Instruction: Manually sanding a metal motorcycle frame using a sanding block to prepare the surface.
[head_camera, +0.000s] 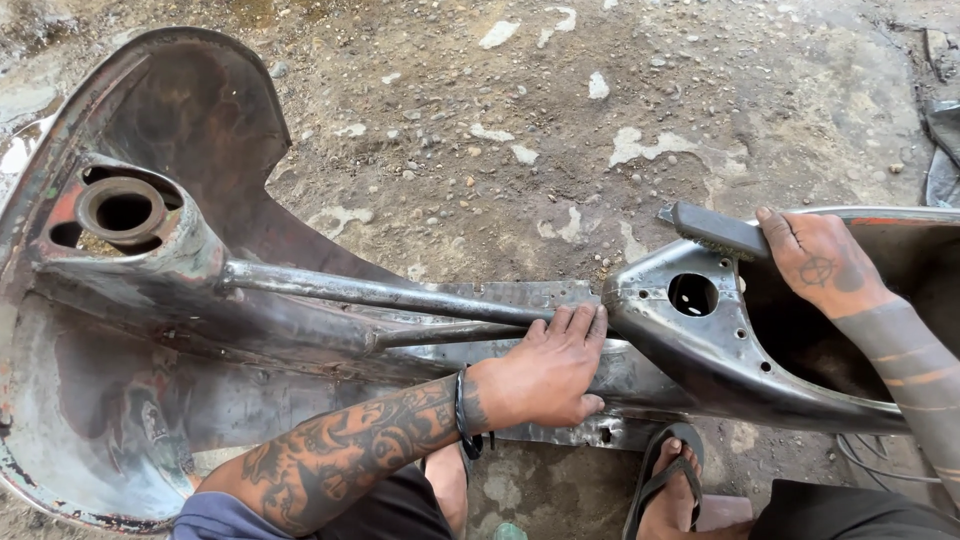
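Observation:
A bare, rusty metal scooter frame (300, 330) lies on its side across the ground. Its steering tube opening (122, 210) is at the left and a rounded rear shell (720, 360) at the right. My left hand (548, 372) rests flat on the floorboard section, fingers against the thin tube (400, 293) where it meets the rear shell. My right hand (815, 262) grips a wire brush with a dark grey handle (715, 231) and holds it at the top edge of the rear shell, near a round hole (692, 295).
The ground (560, 120) is rough dirt and concrete with pebbles and pale patches. My foot in a black sandal (668, 488) stands just below the frame. Dark scraps (942, 140) lie at the far right edge.

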